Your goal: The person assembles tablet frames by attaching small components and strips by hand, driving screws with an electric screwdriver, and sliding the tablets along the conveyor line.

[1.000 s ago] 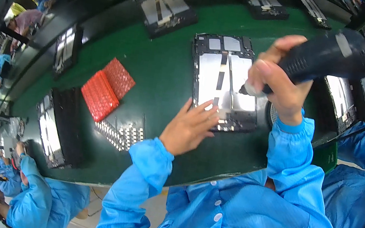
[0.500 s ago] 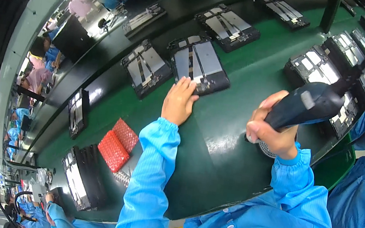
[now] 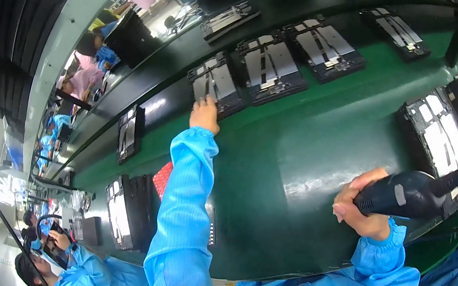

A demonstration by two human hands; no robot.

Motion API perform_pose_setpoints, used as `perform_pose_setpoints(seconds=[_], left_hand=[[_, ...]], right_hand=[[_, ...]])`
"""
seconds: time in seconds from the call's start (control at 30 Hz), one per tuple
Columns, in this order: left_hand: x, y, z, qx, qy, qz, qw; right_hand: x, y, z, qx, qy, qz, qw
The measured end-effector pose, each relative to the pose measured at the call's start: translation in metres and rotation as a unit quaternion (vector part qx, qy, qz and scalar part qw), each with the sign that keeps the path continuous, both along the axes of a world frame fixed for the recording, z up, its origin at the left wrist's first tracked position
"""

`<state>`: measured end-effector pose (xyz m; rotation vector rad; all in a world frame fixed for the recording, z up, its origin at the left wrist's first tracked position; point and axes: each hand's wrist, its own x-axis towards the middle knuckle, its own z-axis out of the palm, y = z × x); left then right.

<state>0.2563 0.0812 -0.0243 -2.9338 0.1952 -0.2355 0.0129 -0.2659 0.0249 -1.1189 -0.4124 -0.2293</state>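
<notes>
Black-framed tablet [image 3: 220, 85] at my left hand [image 3: 205, 116]

It lies leftmost of three side by side on the green bench [image 3: 264, 221]; my left fingers sit close together at its near edge, but whether they grip I can't tell. My right hand [image 3: 364, 209] wraps a black electric screwdriver [image 3: 405, 195]. One careless shove might knock the neighbouring tablet [image 3: 269, 68]. The screwdriver's tip is hidden; my sleeve [image 3: 189, 197] covers some red bubble wrap [image 3: 161, 179].
</notes>
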Motion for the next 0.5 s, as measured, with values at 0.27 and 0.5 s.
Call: perform_pose_setpoints(seconds=[0.27,0.5], left_hand=[[-0.095,0.013,0.087,-0.083,-0.272,0.075,0.956],[-0.245,-0.063,0.078,-0.209,-0.286,-0.210,0.911]], right_hand=[[0.009,-0.008,0.007,-0.077,-0.027,-0.032,0.996],[0.018,-0.046,0.036,-0.034,-0.013,-0.145,0.989]])
